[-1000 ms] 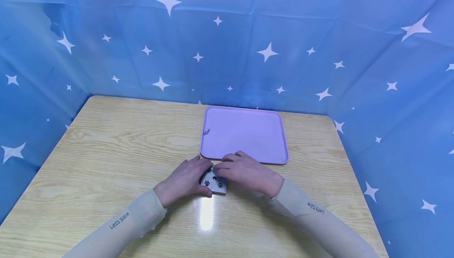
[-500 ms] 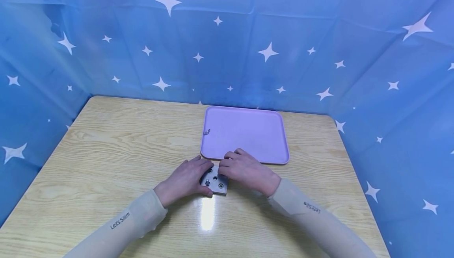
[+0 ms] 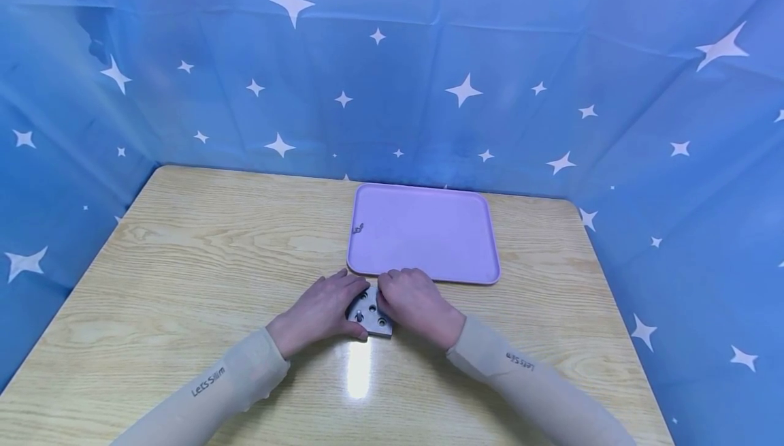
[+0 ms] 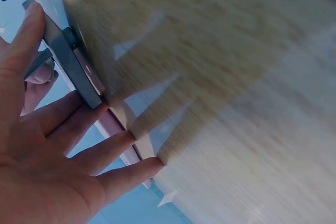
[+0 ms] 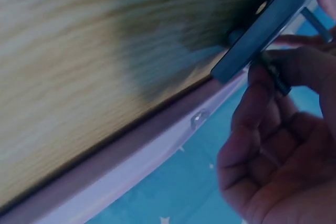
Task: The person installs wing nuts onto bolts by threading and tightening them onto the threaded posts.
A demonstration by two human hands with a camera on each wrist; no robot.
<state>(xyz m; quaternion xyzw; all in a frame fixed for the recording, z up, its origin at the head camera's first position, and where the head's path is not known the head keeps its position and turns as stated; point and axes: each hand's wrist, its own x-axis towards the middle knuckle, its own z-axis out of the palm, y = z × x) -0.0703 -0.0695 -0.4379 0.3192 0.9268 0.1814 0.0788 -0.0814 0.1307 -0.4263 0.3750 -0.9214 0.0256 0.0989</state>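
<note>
Reaching in from the near side: two pale sleeves, left sleeve [image 3: 229, 379] and right sleeve [image 3: 529, 381], both with dark lettering. Bright glare [image 3: 358, 371] on the wood-grain table [image 3: 245, 242] between them. Past that, left hand [image 3: 320, 313] grips the metal plate [image 3: 371, 321] by opposite edges, thumb near, fingers far; outer fingertips on the table. Right hand [image 3: 418, 301] closed, thumb and index pinching a threaded screw [image 5: 283, 86] at the plate's upper face; can't tell how deep it's seated. Short pin [image 3: 359, 316] stands in the plate's left part, holes around it. Plate is between the hands, just short of the purple tray [image 3: 425, 231]. Blue star-print backdrop [image 3: 392, 58] behind.
</note>
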